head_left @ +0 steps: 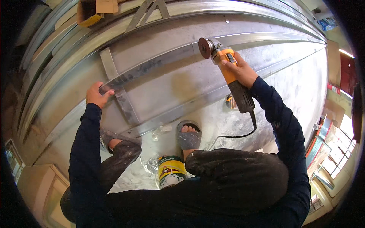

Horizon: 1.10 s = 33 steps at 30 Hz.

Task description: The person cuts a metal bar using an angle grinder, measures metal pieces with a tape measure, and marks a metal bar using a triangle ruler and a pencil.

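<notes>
My right hand (pixel 241 70) is wrapped round the body of an orange and black angle grinder (pixel 228 62). Its reddish-brown disc (pixel 205 48) is at the upper edge of a long grey metal profile (pixel 159 62); whether the two touch I cannot tell. The left end of that profile is gripped by my left hand (pixel 99 94), thumb on the near side. Under this end lies a shorter metal crosspiece (pixel 119 91), which runs down to another long metal bar (pixel 182 110). From the grinder's rear a black cord (pixel 243 135) trails over the floor.
A tape measure (pixel 230 102) lies below the grinder. Between my sandalled feet and legs stands a yellow and green bucket (pixel 171 171), with clear plastic (pixel 151 165) beside it. Long metal profiles (pixel 213 8) are stacked at the far side, with an open cardboard box (pixel 88 13) on them.
</notes>
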Each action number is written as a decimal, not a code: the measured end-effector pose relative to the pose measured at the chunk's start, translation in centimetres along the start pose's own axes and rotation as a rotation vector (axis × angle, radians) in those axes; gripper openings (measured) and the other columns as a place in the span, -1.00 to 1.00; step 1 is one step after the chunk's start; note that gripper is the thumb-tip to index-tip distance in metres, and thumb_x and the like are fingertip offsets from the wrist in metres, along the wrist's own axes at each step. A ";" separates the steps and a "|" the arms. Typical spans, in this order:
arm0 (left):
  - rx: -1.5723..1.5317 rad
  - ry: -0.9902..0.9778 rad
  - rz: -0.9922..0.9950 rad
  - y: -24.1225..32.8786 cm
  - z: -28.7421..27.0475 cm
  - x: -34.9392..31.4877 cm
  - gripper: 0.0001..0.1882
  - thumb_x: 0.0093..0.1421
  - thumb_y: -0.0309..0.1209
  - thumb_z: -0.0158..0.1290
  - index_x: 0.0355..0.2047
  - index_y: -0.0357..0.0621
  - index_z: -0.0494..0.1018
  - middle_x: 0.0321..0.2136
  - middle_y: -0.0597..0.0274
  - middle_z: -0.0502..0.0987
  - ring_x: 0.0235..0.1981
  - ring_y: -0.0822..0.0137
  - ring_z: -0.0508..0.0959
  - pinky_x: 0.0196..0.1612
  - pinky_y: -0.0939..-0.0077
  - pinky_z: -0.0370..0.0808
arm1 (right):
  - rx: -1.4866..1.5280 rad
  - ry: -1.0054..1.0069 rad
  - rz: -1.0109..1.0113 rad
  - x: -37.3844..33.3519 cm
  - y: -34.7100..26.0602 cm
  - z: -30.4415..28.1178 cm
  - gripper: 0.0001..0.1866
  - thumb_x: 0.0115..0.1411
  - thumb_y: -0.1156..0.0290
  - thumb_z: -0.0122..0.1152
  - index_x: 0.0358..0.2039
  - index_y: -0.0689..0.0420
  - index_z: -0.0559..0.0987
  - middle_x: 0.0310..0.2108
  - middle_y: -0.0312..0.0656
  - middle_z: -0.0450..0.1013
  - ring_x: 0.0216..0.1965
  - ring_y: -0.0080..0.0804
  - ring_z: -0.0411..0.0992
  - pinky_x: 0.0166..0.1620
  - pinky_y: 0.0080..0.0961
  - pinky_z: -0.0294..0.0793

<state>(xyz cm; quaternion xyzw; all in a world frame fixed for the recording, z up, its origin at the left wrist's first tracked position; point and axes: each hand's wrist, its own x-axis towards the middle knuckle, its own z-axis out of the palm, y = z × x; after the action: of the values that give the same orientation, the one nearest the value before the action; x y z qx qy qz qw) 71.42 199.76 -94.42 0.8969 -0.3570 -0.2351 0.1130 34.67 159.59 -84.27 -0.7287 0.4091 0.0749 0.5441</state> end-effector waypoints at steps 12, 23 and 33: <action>0.078 -0.004 0.049 -3.2 0.0 -0.5 -0.24 -0.16 0.19 0.32 -0.16 -0.20 0.52 -0.25 -0.06 0.58 -0.18 -0.05 0.56 -0.07 0.16 0.47 | -0.069 -0.059 0.017 3.4 -1.0 1.5 -0.34 0.25 -0.05 0.17 0.20 0.11 0.30 -0.10 -0.06 0.46 -0.10 -0.31 0.46 -0.04 -0.46 0.45; 0.153 0.131 0.015 -3.3 -1.1 -0.1 -0.18 -0.15 0.46 0.08 -0.46 -0.18 0.54 -0.41 -0.07 0.56 -0.29 -0.06 0.55 -0.22 0.04 0.46 | 0.385 0.063 0.156 -1.0 10.2 -5.1 -0.39 0.35 0.08 0.03 0.33 -0.05 0.14 -0.18 -0.18 0.42 -0.47 -0.43 0.44 -0.48 -0.48 0.50; 0.190 0.263 0.117 -9.6 -1.0 1.4 -0.18 -0.03 0.47 -0.03 -0.66 -0.18 0.46 -0.61 -0.02 0.53 -0.47 -0.04 0.57 -0.26 0.06 0.46 | 0.436 0.133 0.276 -2.6 6.8 -2.3 -0.36 0.33 0.11 0.07 0.34 -0.07 0.12 -0.27 -0.17 0.41 -0.46 -0.37 0.46 -0.51 -0.40 0.53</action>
<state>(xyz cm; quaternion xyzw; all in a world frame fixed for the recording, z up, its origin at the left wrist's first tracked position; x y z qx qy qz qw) 78.38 205.72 -97.60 0.9042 -0.4115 -0.0740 0.0869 27.58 158.48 -86.92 -0.5348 0.5458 0.0105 0.6450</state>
